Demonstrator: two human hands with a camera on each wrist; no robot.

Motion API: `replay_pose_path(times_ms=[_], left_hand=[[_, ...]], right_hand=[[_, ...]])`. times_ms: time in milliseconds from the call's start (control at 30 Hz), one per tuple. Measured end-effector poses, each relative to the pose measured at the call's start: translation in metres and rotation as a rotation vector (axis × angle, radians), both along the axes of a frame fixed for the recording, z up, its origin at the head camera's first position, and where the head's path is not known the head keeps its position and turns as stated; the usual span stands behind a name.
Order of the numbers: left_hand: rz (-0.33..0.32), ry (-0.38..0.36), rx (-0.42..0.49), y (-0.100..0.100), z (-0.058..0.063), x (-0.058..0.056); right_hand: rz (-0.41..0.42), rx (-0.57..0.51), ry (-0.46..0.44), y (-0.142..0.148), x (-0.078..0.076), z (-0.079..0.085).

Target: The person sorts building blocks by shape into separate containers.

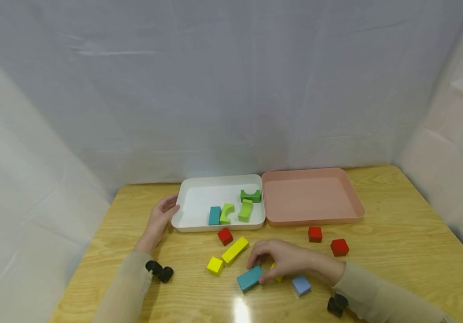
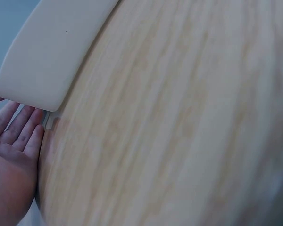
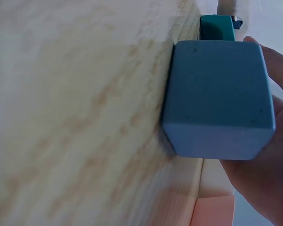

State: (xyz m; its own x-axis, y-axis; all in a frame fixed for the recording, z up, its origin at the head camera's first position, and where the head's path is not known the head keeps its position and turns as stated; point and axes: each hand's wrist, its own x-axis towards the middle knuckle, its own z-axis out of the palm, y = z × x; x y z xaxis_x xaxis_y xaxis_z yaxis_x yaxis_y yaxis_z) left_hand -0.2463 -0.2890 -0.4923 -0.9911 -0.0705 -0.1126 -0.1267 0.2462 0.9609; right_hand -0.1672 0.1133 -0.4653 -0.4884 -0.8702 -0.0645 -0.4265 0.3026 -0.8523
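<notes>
My right hand (image 1: 281,258) pinches a teal rectangular block (image 1: 249,278) on the table, thumb at its near right end and fingers at its far edge. In the right wrist view the teal block (image 3: 217,27) shows beside the thumb, behind a larger-looking light blue cube (image 3: 219,94). Under the right hand a yellow block (image 1: 278,278) is mostly hidden. My left hand (image 1: 161,219) rests against the left end of a white tray (image 1: 195,197), fingers fairly straight along its outer wall (image 2: 47,56). The tray holds another teal block (image 1: 214,216) and several green curved blocks (image 1: 250,197).
A pink tray (image 1: 312,197) adjoins the white one on the right. Before the trays lie red cubes (image 1: 225,236), one near the white tray and two (image 1: 315,234) at the right. A long yellow block (image 1: 235,250) and a yellow cube (image 1: 215,265) lie left of the right hand.
</notes>
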Motion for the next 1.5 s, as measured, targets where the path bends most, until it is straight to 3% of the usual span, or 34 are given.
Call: replay_pose_path(times_ms=[767,1500], left_hand=[[0.000,0.006,0.017,0.0005,0.0009,0.0010],[-0.003,-0.017,-0.001,-0.0010,-0.0005,-0.0016]], right_hand=[[-0.020,0.054,-0.061,0.0002,-0.0018,-0.0039],[-0.039,0.064,-0.066,0.0000,-0.0014,-0.0065]])
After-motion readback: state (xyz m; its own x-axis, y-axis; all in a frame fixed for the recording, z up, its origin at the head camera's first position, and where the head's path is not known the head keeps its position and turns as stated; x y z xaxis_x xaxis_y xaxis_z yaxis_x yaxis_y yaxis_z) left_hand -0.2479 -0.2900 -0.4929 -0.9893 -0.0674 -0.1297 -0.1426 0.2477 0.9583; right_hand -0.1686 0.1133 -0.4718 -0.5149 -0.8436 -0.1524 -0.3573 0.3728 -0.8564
